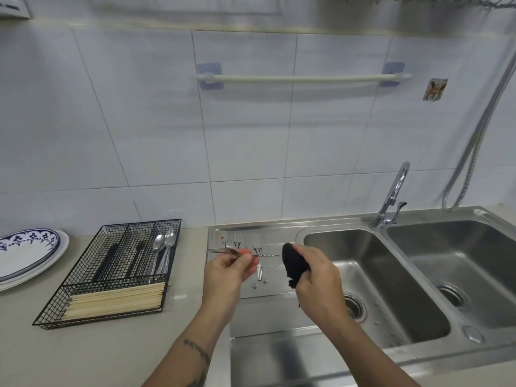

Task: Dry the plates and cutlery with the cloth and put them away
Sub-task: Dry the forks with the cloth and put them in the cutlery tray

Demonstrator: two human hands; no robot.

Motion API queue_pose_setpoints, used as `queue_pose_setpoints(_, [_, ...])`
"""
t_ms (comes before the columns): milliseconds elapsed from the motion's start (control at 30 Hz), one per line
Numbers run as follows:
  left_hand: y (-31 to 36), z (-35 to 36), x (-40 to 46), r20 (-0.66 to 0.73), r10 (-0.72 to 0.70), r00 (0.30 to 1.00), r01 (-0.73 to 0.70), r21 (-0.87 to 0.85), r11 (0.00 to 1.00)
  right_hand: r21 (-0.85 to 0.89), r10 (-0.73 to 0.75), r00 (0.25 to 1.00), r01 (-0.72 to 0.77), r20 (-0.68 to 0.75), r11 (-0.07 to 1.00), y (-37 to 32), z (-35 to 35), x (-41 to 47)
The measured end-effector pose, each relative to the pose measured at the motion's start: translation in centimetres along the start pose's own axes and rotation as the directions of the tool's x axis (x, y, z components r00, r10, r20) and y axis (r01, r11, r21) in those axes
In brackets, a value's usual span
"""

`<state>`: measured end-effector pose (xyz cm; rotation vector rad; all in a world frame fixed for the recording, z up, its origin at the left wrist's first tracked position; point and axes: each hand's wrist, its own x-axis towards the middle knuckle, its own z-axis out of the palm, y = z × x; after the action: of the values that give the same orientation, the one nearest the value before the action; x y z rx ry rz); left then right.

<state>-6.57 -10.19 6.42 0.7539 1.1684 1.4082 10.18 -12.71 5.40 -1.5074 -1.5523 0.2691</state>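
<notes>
My left hand (229, 268) pinches a metal fork (268, 256) near its tines and holds it level above the sink's drainboard (279, 291). Around the fork's handle end my right hand (315, 272) grips a dark cloth (293, 265). Several more forks (258, 258) lie on the drainboard under my hands. A black wire cutlery tray (111, 270) stands on the counter to the left, with two spoons (164, 250), dark-handled pieces and a bundle of wooden chopsticks (117, 301) in it. Stacked plates (26, 252) with a blue pattern lie at the far left.
A steel double sink (391, 275) with a tap (391, 199) fills the right side, and a shower hose (480, 129) hangs on the wall. A towel rail (301, 78) is fixed to the tiles above. Beige counter (83, 356) runs along the front left.
</notes>
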Motion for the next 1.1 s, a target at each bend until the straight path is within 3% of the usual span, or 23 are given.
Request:
queue_pose_setpoints(133, [-0.6, 0.9, -0.2, -0.089, -0.050, 0.995, 0.052, 0.025, 0.998, -0.072, -0.089, 0.996, 0.087, -0.023, 0.994, -1.7, 0.5, 0.1])
queue_pose_setpoints(233, [-0.4, 1.6, -0.3, -0.105, -0.097, 0.990, 0.094, -0.028, 0.995, -0.216, -0.196, 0.976, 0.213, 0.096, 0.953, -1.2, 1.6, -0.5])
queue_pose_setpoints(333, [-0.5, 1.5, -0.3, -0.109, -0.108, 0.988, 0.106, -0.021, 0.994, -0.286, -0.145, 0.981, 0.176, 0.126, 0.942, 0.6, 1.5, -0.8])
queue_pose_setpoints(500, [-0.6, 2.1, -0.6, -0.121, -0.114, 0.986, 0.109, -0.054, 0.993, -0.276, -0.256, 0.951, 0.296, 0.171, 0.915, -0.5, 1.4, -0.8])
queue_pose_setpoints(667, [-0.3, 2.6, -0.6, -0.145, -0.082, 0.986, 0.073, -0.071, 0.995, -0.285, -0.190, 0.971, 0.226, 0.148, 0.931, 1.2, 0.2, 0.1])
queue_pose_setpoints(833, [0.1, 4.0, -0.7, -0.129, -0.074, 0.989, 0.069, -0.043, 0.997, -0.229, -0.312, 0.933, 0.348, 0.180, 0.909, 0.6, 0.4, 0.8])
queue_pose_setpoints(1100, [0.2, 6.0, -1.2, -0.174, -0.064, 0.983, 0.069, 0.021, 0.997, -0.155, -0.364, 0.893, 0.412, 0.265, 0.898, 1.9, -0.3, 1.8])
